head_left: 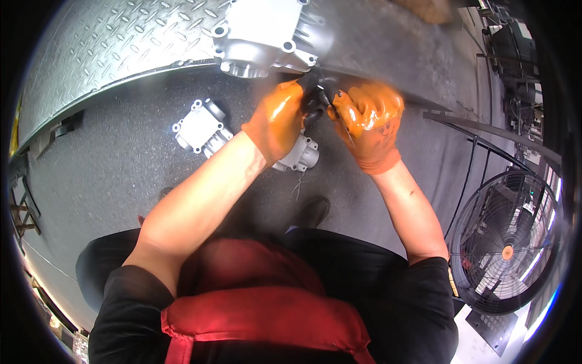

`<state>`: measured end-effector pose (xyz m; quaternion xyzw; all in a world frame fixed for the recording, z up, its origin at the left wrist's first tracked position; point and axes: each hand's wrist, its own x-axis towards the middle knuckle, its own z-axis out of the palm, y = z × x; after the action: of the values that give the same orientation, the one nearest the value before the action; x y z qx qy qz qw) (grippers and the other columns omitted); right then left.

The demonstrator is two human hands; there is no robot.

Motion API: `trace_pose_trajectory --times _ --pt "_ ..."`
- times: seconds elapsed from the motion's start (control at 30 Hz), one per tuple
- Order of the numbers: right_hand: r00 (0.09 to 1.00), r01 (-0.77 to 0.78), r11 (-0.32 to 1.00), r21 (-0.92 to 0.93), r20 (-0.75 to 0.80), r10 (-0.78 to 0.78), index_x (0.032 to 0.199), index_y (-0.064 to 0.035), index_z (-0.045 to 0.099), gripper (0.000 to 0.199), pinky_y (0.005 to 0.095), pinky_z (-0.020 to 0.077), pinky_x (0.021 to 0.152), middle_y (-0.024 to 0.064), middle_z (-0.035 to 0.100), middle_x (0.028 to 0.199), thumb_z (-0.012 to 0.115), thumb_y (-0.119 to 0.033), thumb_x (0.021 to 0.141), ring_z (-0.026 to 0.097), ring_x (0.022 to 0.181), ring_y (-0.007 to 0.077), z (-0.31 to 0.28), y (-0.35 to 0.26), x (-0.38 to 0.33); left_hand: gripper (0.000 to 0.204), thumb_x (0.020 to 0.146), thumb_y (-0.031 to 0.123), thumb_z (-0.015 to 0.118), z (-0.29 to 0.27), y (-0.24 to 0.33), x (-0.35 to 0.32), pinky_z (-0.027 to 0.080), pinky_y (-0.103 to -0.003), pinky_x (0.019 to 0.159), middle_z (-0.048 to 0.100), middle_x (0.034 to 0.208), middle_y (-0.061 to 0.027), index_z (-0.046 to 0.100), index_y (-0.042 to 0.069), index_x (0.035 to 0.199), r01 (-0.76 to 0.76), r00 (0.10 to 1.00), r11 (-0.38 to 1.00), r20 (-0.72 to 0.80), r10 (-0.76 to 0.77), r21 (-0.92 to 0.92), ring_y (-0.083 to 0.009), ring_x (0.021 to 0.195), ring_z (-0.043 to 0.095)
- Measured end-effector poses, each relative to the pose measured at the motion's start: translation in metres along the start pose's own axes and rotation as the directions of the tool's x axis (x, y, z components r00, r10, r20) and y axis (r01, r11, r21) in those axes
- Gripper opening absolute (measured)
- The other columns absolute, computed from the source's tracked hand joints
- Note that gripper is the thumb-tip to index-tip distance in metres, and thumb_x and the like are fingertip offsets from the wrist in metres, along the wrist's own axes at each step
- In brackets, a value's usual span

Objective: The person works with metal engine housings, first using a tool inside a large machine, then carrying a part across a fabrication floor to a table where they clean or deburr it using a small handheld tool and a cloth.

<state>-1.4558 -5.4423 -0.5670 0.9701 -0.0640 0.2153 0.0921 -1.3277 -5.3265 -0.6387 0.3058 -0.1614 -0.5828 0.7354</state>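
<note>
Both hands, left hand (280, 121) and right hand (371, 124), pinch a small black part (316, 100) between them.

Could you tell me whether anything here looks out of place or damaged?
One grey metal casting lies on the floor below the left hand, apart from the casting on the tread-plate bench. No damage shows.

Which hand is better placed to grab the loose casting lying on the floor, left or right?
Left, probably. The left hand sits directly above the grey metal casting on the floor and overlaps it in view. The right hand is farther over. Both pinch a small dark part, so one must let go first.
</note>
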Motion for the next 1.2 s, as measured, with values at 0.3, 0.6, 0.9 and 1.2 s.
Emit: trace_pose_trajectory --times 0.3,0.6,0.9,1.2 --pt "0.274 -0.885 -0.355 0.302 0.953 0.128 0.084 -0.0082 0.064 0.016 0.0240 0.0421 0.063 -0.0007 0.060 0.079 0.060 -0.022 0.092 0.053 0.071 0.0105 -0.002 0.025 0.022 0.016 0.089 0.010 0.060 0.011 0.017 0.003 0.045 -0.028 0.086 0.063 0.096 -0.0014 0.063 0.007 0.105 0.205 0.932 0.977 -0.292 -0.214 -0.060 -0.0140 0.092 0.057" --pt "0.989 0.145 0.989 0.019 0.016 -0.145 0.089 -0.0127 0.066 0.031 0.0351 0.0469 0.070 0.0024 0.060 0.077 0.079 -0.017 0.062 0.061 0.071 0.0239 -0.038 0.032 -0.016 0.027 0.091 0.019 0.062 0.008 0.025 0.002 0.041 -0.031 0.094 0.061 0.108 -0.0004 0.061 0.009 0.116 0.379 0.866 0.889 -0.240 -0.439 -0.256 -0.0137 0.106 0.052" --pt "0.976 0.206 0.943 0.263 0.016 -0.217 0.095 -0.0195 0.065 0.035 0.0323 0.0434 0.066 -0.0048 0.055 0.076 0.076 -0.017 0.062 0.055 0.064 0.0169 -0.019 0.046 0.017 0.022 0.093 0.021 0.060 0.007 0.024 0.007 0.046 -0.031 0.079 0.062 0.104 -0.0009 0.062 0.012 0.113 0.395 0.904 0.906 -0.109 -0.413 -0.152 -0.0136 0.091 0.055" --pt "0.932 0.313 0.949 0.038 0.178 -0.315 0.085 -0.0187 0.064 0.015 0.0321 0.0416 0.058 -0.0037 0.053 0.071 0.069 -0.017 0.071 0.054 0.065 0.0182 -0.020 0.040 0.022 0.010 0.092 0.012 0.058 0.004 0.024 0.007 0.052 -0.030 0.075 0.064 0.093 -0.0030 0.062 0.010 0.101 0.364 0.916 0.899 -0.079 -0.393 -0.244 -0.0164 0.085 0.063"
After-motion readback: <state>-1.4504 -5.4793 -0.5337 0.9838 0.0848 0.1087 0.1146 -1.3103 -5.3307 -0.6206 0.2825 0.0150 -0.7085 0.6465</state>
